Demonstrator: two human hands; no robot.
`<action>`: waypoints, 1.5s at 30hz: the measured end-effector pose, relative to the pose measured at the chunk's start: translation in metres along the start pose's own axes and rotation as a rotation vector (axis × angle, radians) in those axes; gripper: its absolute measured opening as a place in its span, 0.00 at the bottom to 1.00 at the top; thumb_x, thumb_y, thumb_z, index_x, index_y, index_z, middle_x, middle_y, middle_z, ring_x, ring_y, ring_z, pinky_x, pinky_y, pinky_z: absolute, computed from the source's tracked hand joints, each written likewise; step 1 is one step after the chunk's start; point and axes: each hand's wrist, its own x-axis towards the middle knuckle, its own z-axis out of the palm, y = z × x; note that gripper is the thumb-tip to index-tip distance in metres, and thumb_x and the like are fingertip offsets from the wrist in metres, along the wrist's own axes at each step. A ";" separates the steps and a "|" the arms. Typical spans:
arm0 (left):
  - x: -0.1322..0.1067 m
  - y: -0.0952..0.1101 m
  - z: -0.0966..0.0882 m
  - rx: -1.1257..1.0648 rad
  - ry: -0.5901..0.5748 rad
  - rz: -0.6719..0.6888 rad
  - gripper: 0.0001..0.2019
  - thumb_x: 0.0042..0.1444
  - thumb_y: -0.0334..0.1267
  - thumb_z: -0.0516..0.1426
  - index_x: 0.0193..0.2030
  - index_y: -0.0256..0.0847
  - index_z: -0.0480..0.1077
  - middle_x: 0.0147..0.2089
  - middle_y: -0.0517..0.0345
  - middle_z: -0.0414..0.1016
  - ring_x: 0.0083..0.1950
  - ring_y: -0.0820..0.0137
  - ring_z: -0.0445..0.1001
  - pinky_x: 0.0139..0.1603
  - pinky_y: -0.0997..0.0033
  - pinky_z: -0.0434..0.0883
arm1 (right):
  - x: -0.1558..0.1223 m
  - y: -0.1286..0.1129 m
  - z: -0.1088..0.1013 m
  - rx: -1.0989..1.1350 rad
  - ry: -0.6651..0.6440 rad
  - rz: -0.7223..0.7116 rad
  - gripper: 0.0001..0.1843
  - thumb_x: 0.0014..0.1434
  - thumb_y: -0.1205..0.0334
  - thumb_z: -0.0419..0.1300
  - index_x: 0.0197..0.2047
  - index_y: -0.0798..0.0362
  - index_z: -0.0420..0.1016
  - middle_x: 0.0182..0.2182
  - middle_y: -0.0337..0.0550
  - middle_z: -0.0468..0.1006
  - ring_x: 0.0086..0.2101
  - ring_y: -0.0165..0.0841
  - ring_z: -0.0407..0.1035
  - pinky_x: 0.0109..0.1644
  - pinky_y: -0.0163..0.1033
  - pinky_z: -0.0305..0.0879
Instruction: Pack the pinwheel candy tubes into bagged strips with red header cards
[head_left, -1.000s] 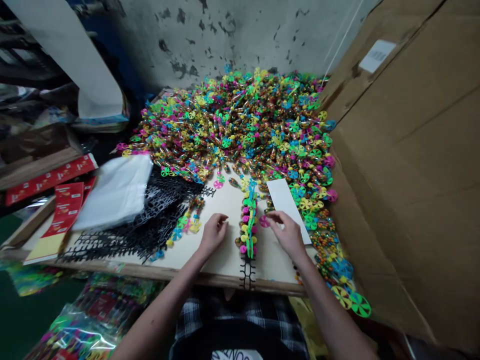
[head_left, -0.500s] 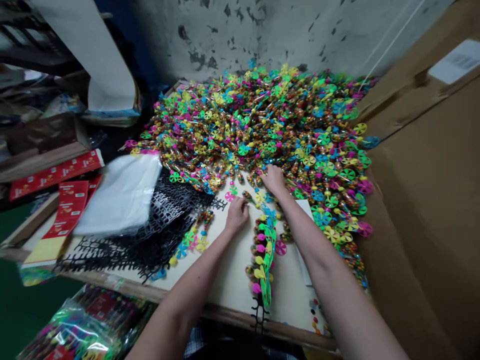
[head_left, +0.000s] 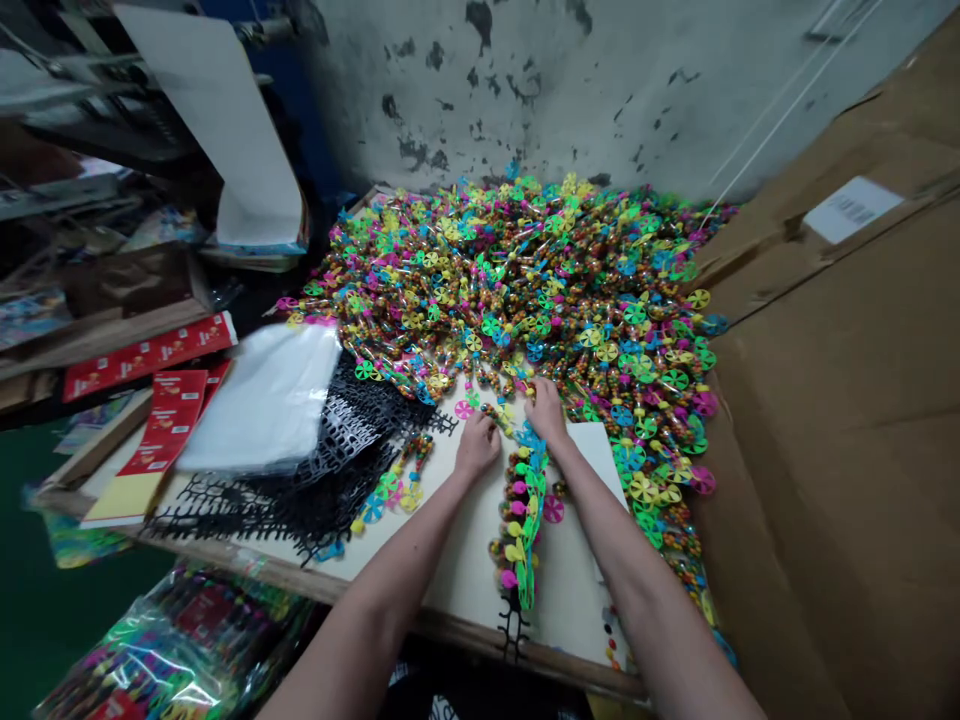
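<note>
One short strand of pinwheel candy tubes [head_left: 522, 530] laid out, large heap [head_left: 525, 270] remaining, left hand [head_left: 477, 448] and right hand [head_left: 545, 412] half-closed, any hold unclear.

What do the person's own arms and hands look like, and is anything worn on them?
The left hand and right hand are bare, without gloves. The left forearm and right forearm show no sleeves, watch or bracelet down to the picture's edge.

Head-mounted cam here, looking forward and down at the left hand [head_left: 476, 450] and right hand [head_left: 546, 412] over the surface [head_left: 562, 590]. Pretty close up, with the wall [head_left: 570, 90] across the top.
</note>
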 end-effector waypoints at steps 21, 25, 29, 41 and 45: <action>0.003 0.022 -0.015 -0.159 0.036 -0.096 0.12 0.45 0.25 0.55 0.18 0.42 0.57 0.26 0.59 0.60 0.33 0.68 0.64 0.39 0.67 0.65 | 0.000 -0.034 -0.060 0.144 0.008 0.419 0.07 0.49 0.59 0.59 0.29 0.53 0.70 0.24 0.40 0.74 0.26 0.31 0.66 0.31 0.34 0.62; 0.002 0.019 -0.025 -0.191 -0.050 -0.190 0.11 0.47 0.25 0.55 0.19 0.40 0.61 0.25 0.60 0.61 0.32 0.70 0.65 0.39 0.69 0.64 | -0.075 -0.034 -0.106 0.514 0.134 0.418 0.14 0.48 0.57 0.60 0.38 0.54 0.68 0.29 0.39 0.74 0.24 0.27 0.65 0.28 0.33 0.62; -0.043 0.034 -0.068 -0.364 -0.003 -0.174 0.06 0.54 0.34 0.55 0.28 0.38 0.69 0.29 0.59 0.68 0.34 0.71 0.67 0.37 0.71 0.64 | -0.171 -0.061 -0.139 0.783 -0.013 0.453 0.19 0.45 0.52 0.64 0.38 0.52 0.68 0.26 0.35 0.72 0.20 0.24 0.60 0.22 0.31 0.59; -0.239 0.086 -0.137 -0.746 -0.365 -0.397 0.13 0.53 0.45 0.59 0.40 0.38 0.75 0.38 0.54 0.76 0.42 0.66 0.73 0.48 0.66 0.70 | -0.312 -0.147 -0.097 0.850 -0.469 0.391 0.16 0.48 0.58 0.59 0.41 0.52 0.70 0.33 0.39 0.75 0.33 0.31 0.69 0.38 0.35 0.67; -0.237 0.072 -0.123 -0.695 -0.146 -0.450 0.11 0.49 0.41 0.61 0.38 0.38 0.75 0.36 0.56 0.74 0.38 0.69 0.73 0.42 0.70 0.70 | -0.324 -0.133 -0.104 0.837 -0.364 0.474 0.14 0.54 0.55 0.54 0.42 0.52 0.69 0.29 0.38 0.71 0.30 0.30 0.66 0.36 0.35 0.65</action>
